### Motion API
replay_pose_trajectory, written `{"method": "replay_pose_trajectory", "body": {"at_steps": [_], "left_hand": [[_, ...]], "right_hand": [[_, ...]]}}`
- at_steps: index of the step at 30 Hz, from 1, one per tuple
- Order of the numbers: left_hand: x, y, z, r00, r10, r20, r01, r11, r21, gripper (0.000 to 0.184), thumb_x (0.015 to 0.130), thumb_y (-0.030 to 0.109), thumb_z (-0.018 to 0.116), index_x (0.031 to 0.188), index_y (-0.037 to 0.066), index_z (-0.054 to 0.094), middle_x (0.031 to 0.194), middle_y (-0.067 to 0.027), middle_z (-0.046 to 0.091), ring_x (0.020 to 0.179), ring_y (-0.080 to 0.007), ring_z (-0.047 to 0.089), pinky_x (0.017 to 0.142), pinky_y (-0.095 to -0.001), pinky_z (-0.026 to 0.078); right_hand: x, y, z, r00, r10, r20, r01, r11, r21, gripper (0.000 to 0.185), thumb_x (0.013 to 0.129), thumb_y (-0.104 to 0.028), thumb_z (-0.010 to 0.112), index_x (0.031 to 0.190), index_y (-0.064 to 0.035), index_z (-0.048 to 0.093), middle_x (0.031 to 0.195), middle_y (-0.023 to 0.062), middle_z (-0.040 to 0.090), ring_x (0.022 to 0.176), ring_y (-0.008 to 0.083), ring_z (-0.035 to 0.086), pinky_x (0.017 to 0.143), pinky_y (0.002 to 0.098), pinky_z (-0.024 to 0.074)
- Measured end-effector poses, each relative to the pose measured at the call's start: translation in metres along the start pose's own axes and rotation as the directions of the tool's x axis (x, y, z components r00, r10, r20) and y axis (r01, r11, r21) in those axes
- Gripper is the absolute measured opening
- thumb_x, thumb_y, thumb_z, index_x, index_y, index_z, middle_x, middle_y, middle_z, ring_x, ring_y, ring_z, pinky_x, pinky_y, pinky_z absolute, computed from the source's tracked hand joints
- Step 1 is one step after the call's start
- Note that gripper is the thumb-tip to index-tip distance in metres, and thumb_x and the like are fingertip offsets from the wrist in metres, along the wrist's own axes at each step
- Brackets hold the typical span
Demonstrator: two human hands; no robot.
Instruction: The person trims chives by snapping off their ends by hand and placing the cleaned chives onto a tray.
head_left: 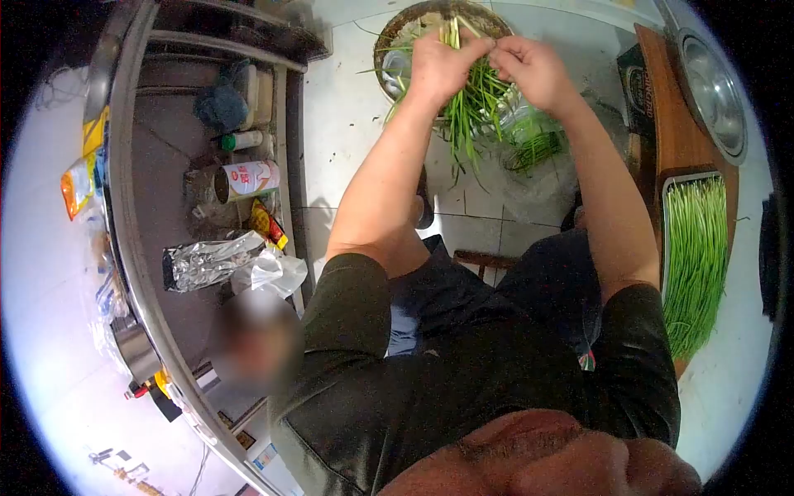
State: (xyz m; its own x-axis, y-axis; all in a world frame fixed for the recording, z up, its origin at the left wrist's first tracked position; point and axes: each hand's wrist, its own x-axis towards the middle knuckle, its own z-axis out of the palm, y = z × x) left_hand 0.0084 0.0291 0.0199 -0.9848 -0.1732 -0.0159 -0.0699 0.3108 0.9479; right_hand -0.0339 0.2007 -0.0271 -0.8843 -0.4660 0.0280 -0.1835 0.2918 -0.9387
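The left hand is gripping a loose bunch of greens, its fingers curling around the stalks. It is the hand nearer the bunch, which is lying across its palm side and toward the right hand. The long axis is running away from the person: pale stalk ends are pointing outward, leafy ends trailing back toward the knees. The right hand is hanging just beside, thumb and fingertips pinching together close to the left thumb; whether they are catching a strand, I cannot tell.

Beneath, a round, brown-rimmed basket is sitting on the smooth tiled floor, with flat, limp leaves spilling over its near edge. Right of that edge, a crinkled, see-through bag is resting on the floor, darker greens showing at it.

Farther right, a metal tray is lying along the near end of the wooden counter, slim, straight stems filling it in parallel. By the counter's far end, a shiny, round metal bowl is overhanging the outer edge.
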Motion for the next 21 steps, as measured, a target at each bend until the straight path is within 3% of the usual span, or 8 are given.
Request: {"method": "replay_pose_trajectory", "body": {"at_steps": [1,2,4,7,14,20,21], "left_hand": [[-0.001,0.001,0.0,0.999,-0.045,0.014,0.044,0.998,0.051,0.022,0.08,0.023,0.073,0.083,0.002,0.068,0.069,-0.003,0.066,0.061,-0.0096,0.056,0.058,-0.03,0.048],[0.001,-0.009,0.005,0.995,0.088,-0.055,-0.089,0.996,-0.012,0.022,0.079,0.023,0.074,0.084,0.002,0.068,0.068,-0.0034,0.065,0.059,-0.0096,0.054,0.056,-0.0301,0.047],[0.001,-0.009,0.005,0.996,0.074,-0.045,-0.075,0.997,-0.024,0.022,0.08,0.023,0.072,0.084,0.002,0.068,0.067,-0.0037,0.064,0.06,-0.0097,0.054,0.057,-0.0303,0.047],[-0.001,-0.004,0.004,0.995,0.082,-0.049,-0.084,0.996,-0.024,0.023,0.083,0.024,0.068,0.083,0.001,0.066,0.066,-0.004,0.063,0.061,-0.0102,0.054,0.058,-0.031,0.047],[0.001,-0.006,-0.004,0.997,0.057,-0.043,-0.053,0.994,0.096,0.027,0.087,0.027,0.06,0.081,0.001,0.064,0.063,-0.0037,0.061,0.059,-0.0124,0.053,0.057,-0.0327,0.045],[0.009,-0.02,-0.002,0.995,-0.035,-0.09,0.011,0.967,-0.253,0.027,0.087,0.029,0.063,0.083,0.003,0.066,0.061,-0.0022,0.058,0.057,-0.0112,0.052,0.054,-0.0317,0.043],[0.008,-0.017,-0.003,0.996,-0.044,-0.077,0.027,0.978,-0.206,0.026,0.086,0.029,0.064,0.084,0.004,0.067,0.062,-0.0022,0.059,0.057,-0.0111,0.052,0.054,-0.0314,0.044]], "right_hand": [[0.0,0.005,0.004,1.0,-0.004,-0.009,0.004,1.0,-0.003,0.031,0.09,-0.031,0.058,0.096,-0.002,0.066,0.085,0.0081,0.068,0.076,0.0169,0.066,0.07,0.0328,0.0507],[0.001,0.009,0.006,0.999,-0.045,-0.027,0.045,0.999,-0.007,0.031,0.09,-0.032,0.059,0.097,-0.002,0.066,0.086,0.0082,0.069,0.076,0.0167,0.066,0.069,0.0329,0.0508],[0.001,0.011,0.007,0.99,-0.129,-0.064,0.128,0.992,-0.018,0.032,0.09,-0.032,0.061,0.101,-0.0021,0.066,0.087,0.0084,0.069,0.075,0.0164,0.066,0.069,0.033,0.0509],[-0.002,0.006,0.005,0.999,-0.024,-0.041,0.027,0.997,0.074,0.032,0.089,-0.031,0.062,0.103,-0.0025,0.066,0.085,0.0069,0.068,0.072,0.0157,0.064,0.067,0.0322,0.0505],[-0.005,-0.005,-0.001,0.998,-0.047,0.039,0.044,0.995,0.086,0.029,0.091,-0.03,0.059,0.098,-0.0025,0.065,0.08,0.0029,0.066,0.066,0.0139,0.06,0.064,0.0307,0.0499],[-0.003,-0.011,-0.004,0.996,0.034,0.077,-0.046,0.986,0.16,0.027,0.095,-0.028,0.058,0.104,-0.0026,0.066,0.082,-0.0023,0.063,0.067,0.005,0.054,0.061,0.0211,0.0449],[-0.001,-0.007,-0.004,0.996,0.042,0.079,-0.056,0.98,0.19,0.027,0.096,-0.027,0.058,0.104,-0.0026,0.065,0.082,-0.0023,0.063,0.067,0.0048,0.054,0.061,0.0209,0.0447]]}}
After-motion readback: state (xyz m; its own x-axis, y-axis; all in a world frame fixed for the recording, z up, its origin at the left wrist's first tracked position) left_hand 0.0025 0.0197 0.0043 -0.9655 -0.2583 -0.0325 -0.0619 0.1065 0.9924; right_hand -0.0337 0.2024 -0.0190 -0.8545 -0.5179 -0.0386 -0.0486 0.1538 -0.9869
